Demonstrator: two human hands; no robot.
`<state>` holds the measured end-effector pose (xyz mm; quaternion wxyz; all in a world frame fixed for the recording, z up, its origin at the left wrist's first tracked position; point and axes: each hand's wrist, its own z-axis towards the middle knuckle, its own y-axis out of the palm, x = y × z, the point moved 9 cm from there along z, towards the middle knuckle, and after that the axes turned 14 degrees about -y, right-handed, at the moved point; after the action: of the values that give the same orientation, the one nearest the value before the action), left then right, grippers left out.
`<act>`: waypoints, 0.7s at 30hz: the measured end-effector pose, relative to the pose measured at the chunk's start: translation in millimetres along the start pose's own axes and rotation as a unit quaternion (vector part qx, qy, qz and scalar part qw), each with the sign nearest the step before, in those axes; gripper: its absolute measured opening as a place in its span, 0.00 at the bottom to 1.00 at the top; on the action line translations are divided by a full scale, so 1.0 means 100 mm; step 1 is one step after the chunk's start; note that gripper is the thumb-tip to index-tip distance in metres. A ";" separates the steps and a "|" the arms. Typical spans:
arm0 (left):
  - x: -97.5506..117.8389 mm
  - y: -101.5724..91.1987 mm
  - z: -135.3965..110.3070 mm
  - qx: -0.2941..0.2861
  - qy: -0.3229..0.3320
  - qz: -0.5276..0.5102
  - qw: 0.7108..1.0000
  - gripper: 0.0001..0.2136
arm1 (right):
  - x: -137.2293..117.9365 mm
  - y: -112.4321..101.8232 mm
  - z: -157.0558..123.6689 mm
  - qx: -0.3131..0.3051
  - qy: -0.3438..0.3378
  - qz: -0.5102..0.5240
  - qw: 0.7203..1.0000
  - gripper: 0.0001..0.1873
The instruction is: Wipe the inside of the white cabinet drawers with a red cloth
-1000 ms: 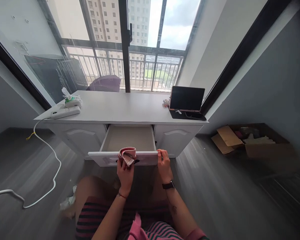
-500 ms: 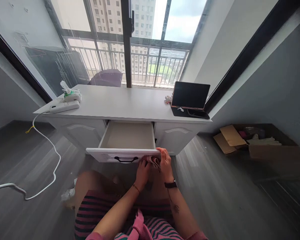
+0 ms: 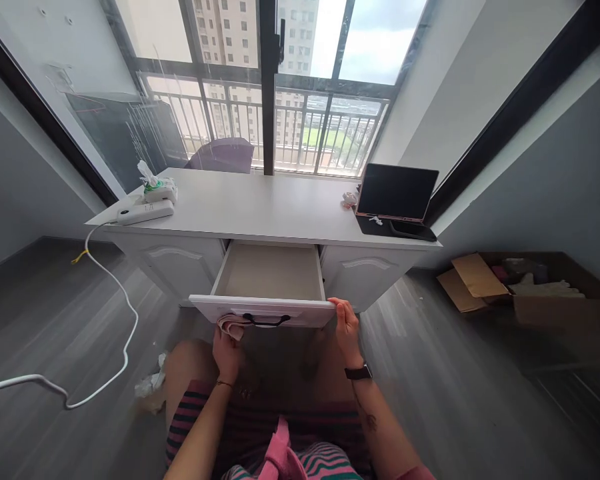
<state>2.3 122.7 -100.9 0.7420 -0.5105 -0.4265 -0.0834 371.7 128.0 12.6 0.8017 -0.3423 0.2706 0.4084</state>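
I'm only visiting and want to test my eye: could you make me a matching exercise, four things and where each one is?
Things
1. pink cloth
2. right hand
3. white power strip
4. cardboard box

Places
A. on the floor, right of the cabinet
B. at the right end of the drawer front
C. in the grip of the left hand
D. on the left end of the tabletop

Pairs: 1-C, 2-B, 3-D, 4-A

On the cabinet (image 3: 260,207), a power strip (image 3: 145,213) lies at left and a tablet (image 3: 397,192) stands at right; the window (image 3: 269,107) is behind. The cloth (image 3: 233,327) is before the left part of the drawer front (image 3: 303,312). On the floor, at right, is a box (image 3: 555,312).
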 end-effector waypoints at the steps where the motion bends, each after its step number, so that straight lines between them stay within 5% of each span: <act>1: -0.04 -0.14 0.09 0.012 -0.026 -0.009 1.000 0.13 | 0.00 0.01 0.00 0.004 0.001 -0.007 1.000 0.21; 6: 0.15 -0.69 0.34 0.078 -0.064 -0.029 0.994 0.18 | -0.01 0.04 -0.04 0.032 0.017 -0.030 0.999 0.21; 10: 0.38 -0.85 0.33 0.096 -0.071 -0.081 0.990 0.16 | 0.00 0.06 -0.07 0.052 0.018 -0.038 0.998 0.19; 15: 0.72 -0.72 0.13 0.073 -0.053 -0.067 0.994 0.16 | -0.01 0.07 -0.06 0.054 0.009 -0.025 0.998 0.18; 21: 1.24 -0.21 -0.31 0.006 0.012 -0.044 0.999 0.12 | -0.01 0.05 0.00 0.035 -0.007 -0.011 0.999 0.18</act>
<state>84.3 126.0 -1.2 0.7459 -0.4857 -0.4399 -0.1193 366.8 129.5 11.6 0.8195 -0.3139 0.2756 0.3925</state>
